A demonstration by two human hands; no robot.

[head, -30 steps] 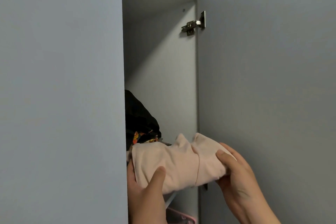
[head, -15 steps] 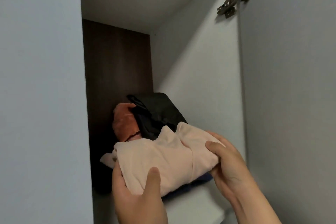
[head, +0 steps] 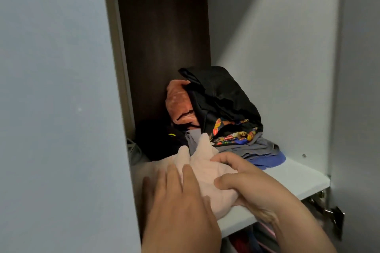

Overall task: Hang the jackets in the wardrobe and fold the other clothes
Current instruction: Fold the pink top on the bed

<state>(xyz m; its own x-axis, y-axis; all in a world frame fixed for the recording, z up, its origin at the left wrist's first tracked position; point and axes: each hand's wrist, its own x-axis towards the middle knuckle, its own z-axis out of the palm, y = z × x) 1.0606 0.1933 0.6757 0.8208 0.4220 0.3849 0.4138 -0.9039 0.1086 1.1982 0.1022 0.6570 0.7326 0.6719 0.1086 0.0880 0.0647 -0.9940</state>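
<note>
The folded pink garment (head: 207, 172) lies on the white shelf (head: 298, 176) inside the wardrobe, near the shelf's front edge on its left side. The left hand (head: 176, 201) rests flat on top of it with straight, spread fingers. The right hand (head: 253, 183) grips its right end, thumb in front and fingers curled over the top. Just behind it sits a loose pile of clothes: a grey cloth (head: 259, 146) over a blue one (head: 271, 160), a bright patterned fabric (head: 232, 133), a black garment (head: 222, 98) heaped on top and an orange fleecy piece (head: 178, 102) against the dark brown back panel (head: 164, 47). A metal hinge (head: 333, 215) shows below the shelf at the right
</note>
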